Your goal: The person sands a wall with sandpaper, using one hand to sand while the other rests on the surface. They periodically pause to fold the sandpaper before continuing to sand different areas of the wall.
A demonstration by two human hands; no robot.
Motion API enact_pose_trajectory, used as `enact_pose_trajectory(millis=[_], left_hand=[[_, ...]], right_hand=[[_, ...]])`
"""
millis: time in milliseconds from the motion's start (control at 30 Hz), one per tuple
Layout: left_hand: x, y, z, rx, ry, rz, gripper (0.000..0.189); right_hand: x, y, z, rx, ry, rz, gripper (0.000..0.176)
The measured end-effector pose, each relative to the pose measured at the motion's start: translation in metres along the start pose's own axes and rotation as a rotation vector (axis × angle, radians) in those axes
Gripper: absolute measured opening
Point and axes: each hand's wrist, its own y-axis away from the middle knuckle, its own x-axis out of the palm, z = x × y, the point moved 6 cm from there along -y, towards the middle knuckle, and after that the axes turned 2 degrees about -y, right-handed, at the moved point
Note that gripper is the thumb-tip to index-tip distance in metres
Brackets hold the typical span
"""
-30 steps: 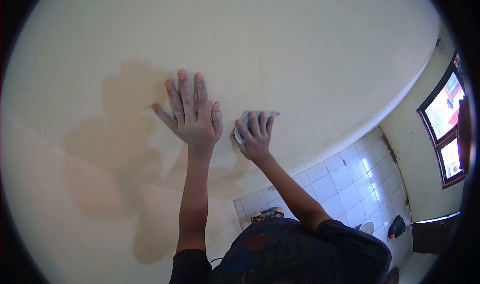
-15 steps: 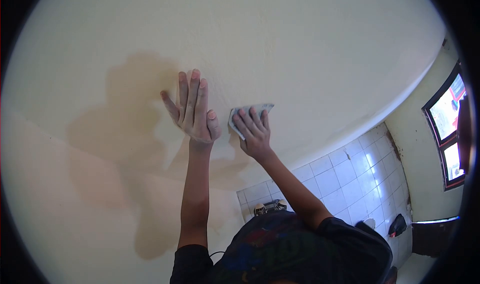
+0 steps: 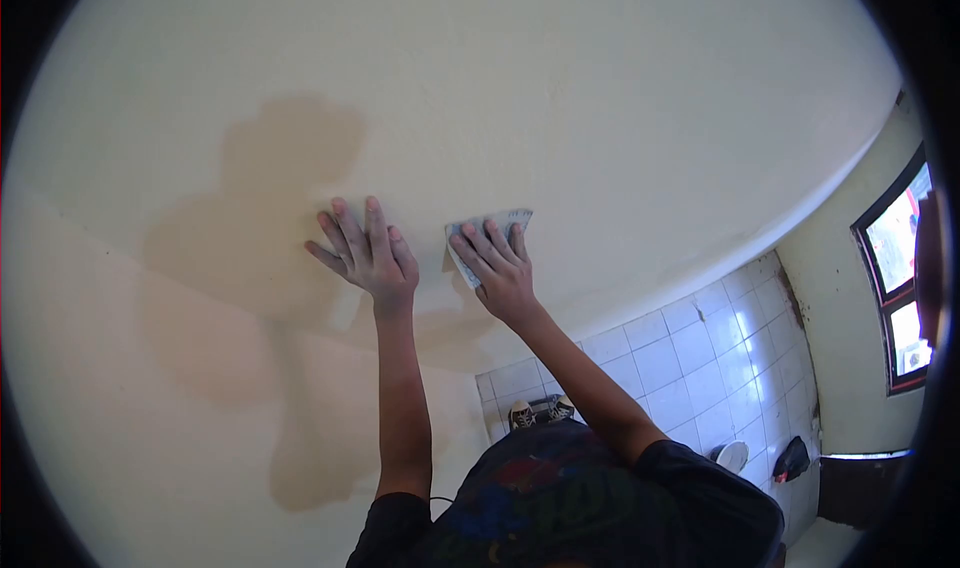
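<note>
My right hand (image 3: 503,271) presses a folded sheet of grey sandpaper (image 3: 463,249) against the pale cream wall (image 3: 640,98). Its fingers lie over the sheet, and printed marks show along the sheet's upper right edge. To the left, my left hand (image 3: 372,263) is open on or very near the wall, with its fingers spread toward the upper left and nothing held. Whitish dust coats the fingers of both hands.
White floor tiles (image 3: 690,348) lie below on the right, with my shoes (image 3: 540,411) at the wall's foot. Farther right are a white round container (image 3: 733,456) and a black bag (image 3: 792,459). A dark-framed window (image 3: 893,268) is in the side wall.
My left hand has come down the wall, and its fingers now point more to the left. My right hand and the sandpaper have shifted slightly left.
</note>
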Motion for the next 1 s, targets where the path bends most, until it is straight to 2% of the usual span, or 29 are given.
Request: enact_pose_trajectory(millis=[67, 167, 200, 267, 333, 467, 567, 633, 700, 833, 867, 900, 933, 967, 1000], left_hand=[[-0.001, 0.007, -0.002, 0.087, -0.034, 0.026, 0.045], [-0.002, 0.01, -0.001, 0.057, -0.008, 0.043, 0.045], [-0.004, 0.012, -0.003, 0.053, -0.016, 0.045, 0.045], [-0.005, 0.013, 0.0, -0.04, 0.075, 0.076, 0.043], [-0.013, 0.01, -0.002, -0.044, 0.118, 0.112, 0.043], [-0.017, -0.003, -0.02, -0.047, 0.184, 0.167, 0.044], [-0.016, -0.004, -0.032, 0.019, 0.182, 0.273, 0.043], [-0.011, -0.005, -0.041, 0.034, 0.148, 0.286, 0.043], [-0.002, -0.008, -0.05, 0.046, 0.121, 0.303, 0.043], [0.004, -0.025, -0.072, 0.079, 0.123, 0.24, 0.045], [0.006, -0.031, -0.079, 0.094, 0.106, 0.225, 0.045], [0.006, -0.038, -0.087, 0.095, 0.115, 0.228, 0.045], [0.007, -0.045, -0.098, 0.108, 0.114, 0.247, 0.046], [0.01, -0.049, -0.108, 0.121, 0.11, 0.262, 0.046], [0.013, -0.05, -0.116, 0.121, 0.114, 0.262, 0.046]], right_hand=[[-0.038, -0.052, 0.017, 0.032, -0.052, -0.012, 0.058], [-0.091, -0.14, 0.037, 0.005, 0.0, -0.112, 0.062], [-0.088, -0.144, 0.036, 0.001, -0.007, -0.107, 0.062], [-0.094, -0.15, 0.034, -0.007, -0.005, -0.261, 0.061], [-0.065, -0.101, 0.023, 0.097, -0.02, -0.256, 0.056], [0.021, 0.072, -0.029, 0.042, 0.094, -0.056, 0.05], [-0.014, 0.061, -0.035, 0.058, 0.024, 0.059, 0.048], [-0.042, 0.037, -0.03, 0.044, 0.049, 0.038, 0.044], [-0.064, 0.022, -0.032, 0.13, -0.074, 0.059, 0.044], [-0.144, -0.026, -0.033, 0.12, -0.316, -0.297, 0.032], [-0.178, -0.039, -0.031, 0.078, -0.184, -0.428, 0.029], [-0.197, -0.046, -0.04, 0.23, -0.418, -0.597, 0.028], [-0.217, -0.068, -0.041, 0.134, -0.57, -0.759, 0.029], [-0.234, -0.088, -0.039, -0.034, -0.583, -0.81, 0.03], [-0.244, -0.101, -0.04, 0.006, -0.466, -0.748, 0.031]])
